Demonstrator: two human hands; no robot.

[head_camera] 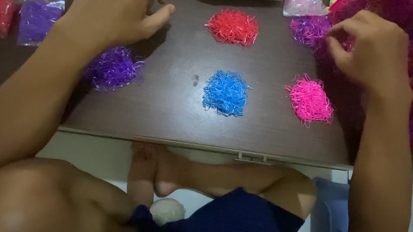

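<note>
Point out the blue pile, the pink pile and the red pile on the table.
Blue pile [226, 93], head view, middle of the heap.
Pink pile [309, 100], head view, middle of the heap.
Red pile [233, 27], head view, middle of the heap.

A dark brown wooden tabletop filled the upper view, its front edge carrying a small metal fitting. Below it lay a pale tiled floor, with grout lines visible at right. A light blue plastic stool stood on the tiles. Lighting was dim and diffuse.
</note>
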